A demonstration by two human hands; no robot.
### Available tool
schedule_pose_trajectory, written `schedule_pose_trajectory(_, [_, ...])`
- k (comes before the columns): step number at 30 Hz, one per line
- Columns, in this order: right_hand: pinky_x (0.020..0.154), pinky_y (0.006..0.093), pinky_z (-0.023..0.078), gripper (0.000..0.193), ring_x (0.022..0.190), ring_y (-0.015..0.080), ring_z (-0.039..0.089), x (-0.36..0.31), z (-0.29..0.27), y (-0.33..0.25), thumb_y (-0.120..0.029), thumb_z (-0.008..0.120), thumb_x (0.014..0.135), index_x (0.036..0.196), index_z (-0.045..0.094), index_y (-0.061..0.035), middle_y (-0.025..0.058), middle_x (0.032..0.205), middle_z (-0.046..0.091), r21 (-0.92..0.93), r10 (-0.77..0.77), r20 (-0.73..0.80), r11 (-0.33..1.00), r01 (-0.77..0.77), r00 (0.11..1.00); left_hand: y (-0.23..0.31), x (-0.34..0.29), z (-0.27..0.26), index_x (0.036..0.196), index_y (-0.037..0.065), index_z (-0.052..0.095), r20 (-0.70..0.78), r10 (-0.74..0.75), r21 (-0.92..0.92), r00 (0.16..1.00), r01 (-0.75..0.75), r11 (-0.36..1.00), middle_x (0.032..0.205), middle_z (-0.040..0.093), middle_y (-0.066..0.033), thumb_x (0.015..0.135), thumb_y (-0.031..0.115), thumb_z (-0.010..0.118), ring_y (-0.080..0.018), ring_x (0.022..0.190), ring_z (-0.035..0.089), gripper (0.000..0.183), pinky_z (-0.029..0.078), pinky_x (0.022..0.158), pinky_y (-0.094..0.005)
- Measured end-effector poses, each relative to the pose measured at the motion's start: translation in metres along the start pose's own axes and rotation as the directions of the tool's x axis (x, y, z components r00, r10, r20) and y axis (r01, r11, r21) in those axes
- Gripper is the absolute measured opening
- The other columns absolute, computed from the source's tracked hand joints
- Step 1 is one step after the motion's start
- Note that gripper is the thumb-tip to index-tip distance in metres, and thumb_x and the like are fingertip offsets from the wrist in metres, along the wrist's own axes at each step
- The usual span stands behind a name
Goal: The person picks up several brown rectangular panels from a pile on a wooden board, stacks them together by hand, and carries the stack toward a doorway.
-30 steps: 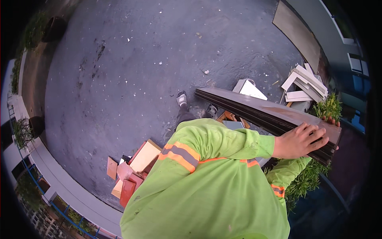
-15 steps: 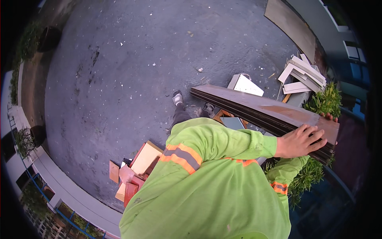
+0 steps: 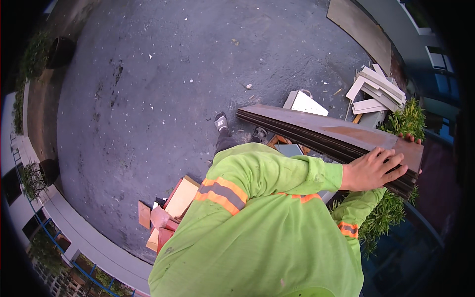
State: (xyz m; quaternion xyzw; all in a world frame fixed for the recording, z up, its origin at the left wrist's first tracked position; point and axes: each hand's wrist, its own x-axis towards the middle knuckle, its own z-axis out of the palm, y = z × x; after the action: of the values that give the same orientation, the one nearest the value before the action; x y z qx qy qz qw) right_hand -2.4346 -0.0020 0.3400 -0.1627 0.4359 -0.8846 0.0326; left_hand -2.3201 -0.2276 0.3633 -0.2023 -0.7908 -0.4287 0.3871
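A stack of long, flat boards point(image 3: 326, 129) slants from beside my feet up to the right side of my body. Its broad upper face is grey-brown with a rusty patch, and several dark layered edges show along the near side. My left hand point(image 3: 372, 168) reaches across my chest and grips the stack near its raised end, fingers bent over the upper face. On the far side, fingertips of my right hand point(image 3: 409, 138) curl round the board edge. The boards cover the rest of that hand.
White offcuts point(image 3: 378, 91) lie in a pile at the right, near a leafy plant point(image 3: 404, 119). A white box-like piece point(image 3: 308, 104) sits beyond the boards. Red and tan wooden pieces point(image 3: 180, 198) are heaped at the lower left. A large flat sheet point(image 3: 358, 27) lies along the wall.
My left hand has shifted slightly on the boards, its fingers a little higher on the upper face. Both hands keep their grip, and the stack has barely moved.
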Motion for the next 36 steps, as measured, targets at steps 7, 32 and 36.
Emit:
schedule_pose_trajectory(7, [0.107, 0.0499, 0.035, 0.111, 0.119, 0.0354, 0.05, 0.006, 0.0, -0.001, -0.082, 0.047, 0.076, 0.143, 0.027, 0.0046, 0.0246, 0.127, 0.052, 0.002, 0.004, 0.003, 1.0, -0.004, 1.0, -0.003, 0.001, -0.005, 0.137, 0.002, 0.042, -0.005, 0.003, -0.004, 1.0, -0.003, 1.0, 0.132, 0.045, -0.023, 0.08, 0.02, 0.058, -0.0366, 0.112, 0.049, 0.062, 0.045, 0.086, -0.0473])
schedule_pose_trajectory(32, [0.109, 0.0502, 0.034, 0.11, 0.12, 0.036, 0.05, 0.027, -0.005, -0.005, -0.081, 0.047, 0.077, 0.143, 0.026, 0.004, 0.0244, 0.126, 0.053, 0.009, 0.021, 0.036, 1.0, -0.022, 0.999, -0.006, 0.003, -0.011, 0.137, -0.002, 0.038, 0.0, 0.009, -0.003, 1.0, -0.009, 1.0, 0.131, 0.043, -0.0237, 0.079, 0.021, 0.06, -0.0376, 0.114, 0.047, 0.065, 0.043, 0.088, -0.0484])
schedule_pose_trajectory(36, [0.109, 0.0503, 0.033, 0.11, 0.12, 0.0361, 0.05, 0.032, -0.004, -0.004, -0.081, 0.047, 0.077, 0.143, 0.026, 0.0039, 0.0244, 0.126, 0.053, 0.012, 0.026, 0.047, 1.0, -0.027, 0.999, -0.007, 0.003, -0.012, 0.138, -0.001, 0.036, -0.016, 0.014, 0.029, 1.0, -0.013, 0.999, 0.132, 0.043, -0.0233, 0.077, 0.022, 0.061, -0.0367, 0.112, 0.048, 0.069, 0.043, 0.087, -0.0467])
